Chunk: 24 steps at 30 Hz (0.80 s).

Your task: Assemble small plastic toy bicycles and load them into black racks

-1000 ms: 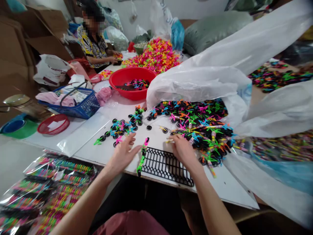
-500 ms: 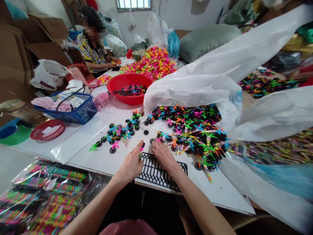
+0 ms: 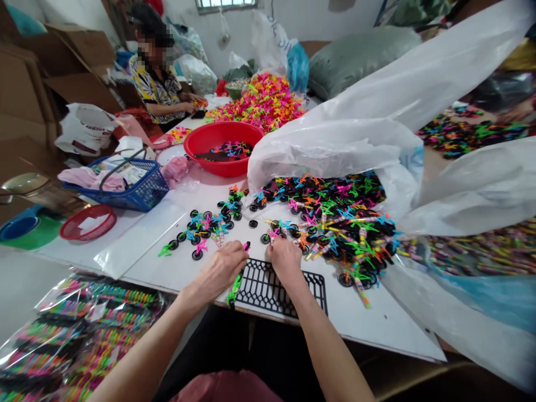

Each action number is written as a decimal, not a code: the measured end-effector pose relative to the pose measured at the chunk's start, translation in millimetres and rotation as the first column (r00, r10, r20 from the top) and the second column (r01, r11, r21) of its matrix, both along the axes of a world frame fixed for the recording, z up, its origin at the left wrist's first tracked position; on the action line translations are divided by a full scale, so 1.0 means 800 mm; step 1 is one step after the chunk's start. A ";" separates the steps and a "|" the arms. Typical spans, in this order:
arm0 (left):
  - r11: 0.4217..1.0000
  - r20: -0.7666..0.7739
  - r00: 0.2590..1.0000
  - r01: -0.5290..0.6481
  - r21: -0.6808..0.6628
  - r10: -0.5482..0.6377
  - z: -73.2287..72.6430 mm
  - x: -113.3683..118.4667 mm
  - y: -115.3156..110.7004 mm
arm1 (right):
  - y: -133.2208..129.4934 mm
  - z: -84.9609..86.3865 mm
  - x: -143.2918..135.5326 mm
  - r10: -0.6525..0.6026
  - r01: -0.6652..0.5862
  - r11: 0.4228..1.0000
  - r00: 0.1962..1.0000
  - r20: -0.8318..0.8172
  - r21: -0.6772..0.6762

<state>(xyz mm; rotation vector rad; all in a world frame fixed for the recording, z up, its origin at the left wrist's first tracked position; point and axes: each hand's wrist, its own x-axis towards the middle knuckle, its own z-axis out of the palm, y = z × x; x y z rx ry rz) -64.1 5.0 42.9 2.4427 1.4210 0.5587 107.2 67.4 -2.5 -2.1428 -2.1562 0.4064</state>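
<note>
Beside the left end of a black plastic rack (image 3: 312,287), my left hand (image 3: 224,265) has its fingers bent around a pink and black toy bicycle (image 3: 246,245), mostly covered by the fingers. A green toy bicycle (image 3: 235,290) stands in the rack's left end, below that hand. My right hand (image 3: 286,258) is closed just above the rack's far edge, its fingertips by a toy bicycle with a black wheel (image 3: 265,239); what lies between its fingers is hidden. Loose toy bicycles (image 3: 207,223) lie left of the hands, and a large pile (image 3: 347,215) lies to the right.
A red basin (image 3: 224,167) with more pieces and a blue basket (image 3: 146,187) stand behind. White plastic sheeting (image 3: 326,151) surrounds the pile. Packed bags (image 3: 96,329) lie low at left. Another person (image 3: 157,92) works beside a bright heap (image 3: 263,103).
My left hand has shifted a little left, and the green toy bicycle in the rack now shows. My right hand has drawn its fingers together into a closed shape. The view has shifted slightly.
</note>
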 end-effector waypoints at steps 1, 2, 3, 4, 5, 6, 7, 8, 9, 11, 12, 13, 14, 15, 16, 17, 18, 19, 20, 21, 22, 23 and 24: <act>1.000 -0.013 1.000 0.010 0.009 -0.010 -0.003 0.001 0.001 | 0.001 -0.001 0.009 -0.010 0.011 1.000 0.998 -0.059 0.021; 1.000 -0.018 1.000 0.010 0.017 -0.010 -0.005 0.002 0.002 | 0.001 0.000 0.019 -0.015 0.019 1.000 0.988 -0.156 0.025; 1.000 -0.016 1.000 0.006 0.022 -0.006 -0.007 0.003 0.002 | 0.000 0.001 0.029 -0.023 0.028 1.000 0.955 -0.296 0.014; 1.000 -0.008 1.000 0.004 0.027 -0.004 -0.007 0.002 0.003 | -0.003 0.004 0.038 -0.035 0.035 0.999 0.885 -0.464 -0.009; 0.999 0.005 1.000 0.005 0.035 -0.005 -0.007 0.002 0.003 | -0.007 0.008 0.044 -0.050 0.040 0.999 0.773 -0.632 -0.031; 0.999 0.025 1.000 0.009 0.047 -0.010 -0.006 0.001 0.003 | -0.013 0.011 0.047 -0.063 0.047 0.998 0.631 -0.774 -0.043; 0.998 0.051 0.999 0.012 0.060 -0.015 -0.004 -0.001 0.003 | -0.020 0.013 0.045 -0.068 0.057 0.997 0.484 -0.872 -0.046; 0.997 0.079 0.997 0.015 0.072 -0.021 -0.003 -0.002 0.003 | -0.029 0.013 0.040 -0.062 0.063 0.997 0.365 -0.929 -0.041; 0.997 0.102 0.994 0.022 0.079 -0.030 -0.002 -0.004 0.003 | -0.038 0.010 0.032 -0.040 0.061 0.998 0.291 -0.956 -0.023; 0.996 0.118 0.991 0.055 0.071 -0.063 -0.001 -0.006 0.004 | -0.056 -0.002 0.010 0.016 0.036 0.999 0.298 -0.954 0.028; 0.995 0.107 0.991 0.074 0.060 -0.080 -0.001 -0.006 0.005 | -0.063 -0.010 -0.001 0.036 0.033 0.998 0.348 -0.937 0.051; 0.995 0.094 0.991 0.091 0.050 -0.095 -0.002 -0.006 0.006 | -0.068 -0.018 -0.010 0.050 0.044 0.996 0.402 -0.914 0.074; 0.994 0.088 0.991 0.101 0.044 -0.105 -0.003 -0.006 0.007 | -0.071 -0.026 -0.018 0.061 0.062 0.993 0.448 -0.892 0.099; 0.994 0.094 0.990 0.102 0.039 -0.105 -0.005 -0.005 0.007 | -0.072 -0.032 -0.023 0.072 0.077 0.989 0.480 -0.874 0.124; 0.995 0.111 0.989 0.092 0.033 -0.096 -0.006 -0.005 0.008 | -0.072 -0.037 -0.026 0.087 0.074 0.987 0.502 -0.860 0.143; 0.997 0.136 0.988 0.075 0.025 -0.078 -0.007 -0.004 0.008 | -0.071 -0.039 -0.028 0.110 0.053 0.986 0.523 -0.845 0.161; 0.998 0.164 0.985 0.055 0.013 -0.056 -0.007 -0.004 0.008 | -0.071 -0.040 -0.027 0.137 0.015 0.984 0.556 -0.820 0.175; 0.999 0.187 0.982 0.035 -0.005 -0.033 -0.008 -0.003 0.008 | -0.071 -0.040 -0.027 0.167 -0.031 0.982 0.602 -0.781 0.186; 0.999 0.204 0.979 0.020 -0.024 -0.015 -0.008 -0.003 0.007 | -0.072 -0.039 -0.026 0.189 -0.071 0.979 0.657 -0.730 0.190; 0.999 0.215 0.977 0.012 -0.043 -0.002 -0.008 -0.003 0.006 | -0.073 -0.037 -0.025 0.201 -0.099 0.977 0.716 -0.668 0.189; 0.998 0.223 0.975 0.014 -0.057 -0.001 -0.007 -0.002 0.006 | -0.075 -0.035 -0.026 0.207 -0.116 0.976 0.773 -0.600 0.186; 0.997 0.226 0.974 0.027 -0.070 -0.010 -0.007 -0.002 0.005 | -0.077 -0.034 -0.029 0.210 -0.128 0.974 0.821 -0.532 0.186; 0.996 0.225 0.974 0.044 -0.080 -0.025 -0.007 -0.001 0.005 | -0.079 -0.033 -0.032 0.214 -0.140 0.972 0.858 -0.467 0.187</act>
